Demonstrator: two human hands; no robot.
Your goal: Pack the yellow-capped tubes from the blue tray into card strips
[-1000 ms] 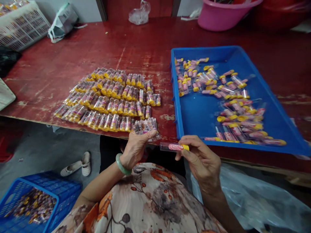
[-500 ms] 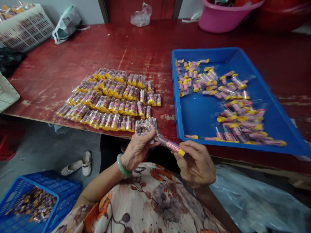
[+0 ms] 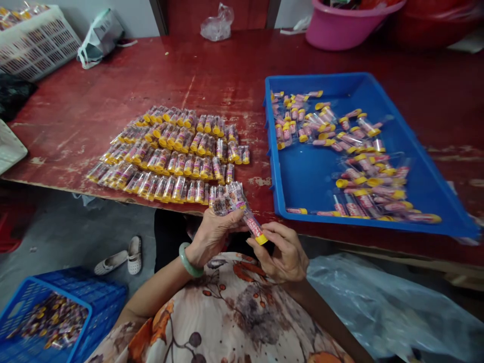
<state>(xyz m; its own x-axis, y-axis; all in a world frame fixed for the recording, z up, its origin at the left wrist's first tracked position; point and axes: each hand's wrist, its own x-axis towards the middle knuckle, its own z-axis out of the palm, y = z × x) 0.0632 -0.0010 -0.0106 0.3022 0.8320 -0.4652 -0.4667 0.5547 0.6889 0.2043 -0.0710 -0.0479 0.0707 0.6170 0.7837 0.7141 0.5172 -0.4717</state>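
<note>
My left hand (image 3: 217, 233), with a green bangle at its wrist, is closed on a bunch of small printed clear wrappers (image 3: 224, 204). My right hand (image 3: 283, 251) grips a clear tube (image 3: 254, 227) with a pink-and-white label by its yellow cap. The tube slants up and left, and its far end meets the wrappers at my left thumb; whether it is inside one I cannot tell. Just beyond my hands, rows of similar yellow-ended tubes (image 3: 177, 161) stand closely packed on the red table (image 3: 151, 75). A blue tray (image 3: 298, 176) holds loose pink-labelled tubes (image 3: 365, 199) to the right.
A blue crate (image 3: 102, 295) with many tubes sits on the floor at lower left, near white shoes (image 3: 134, 254). White basket (image 3: 45, 45), pink tub (image 3: 346, 27) and a crumpled clear bag (image 3: 217, 24) stand along the back. Plastic sheeting (image 3: 363, 297) hangs at lower right.
My right hand has moved left with the tube, bringing it up against the wrappers in my left hand. The tube now points more steeply upward. My left hand has barely moved.
</note>
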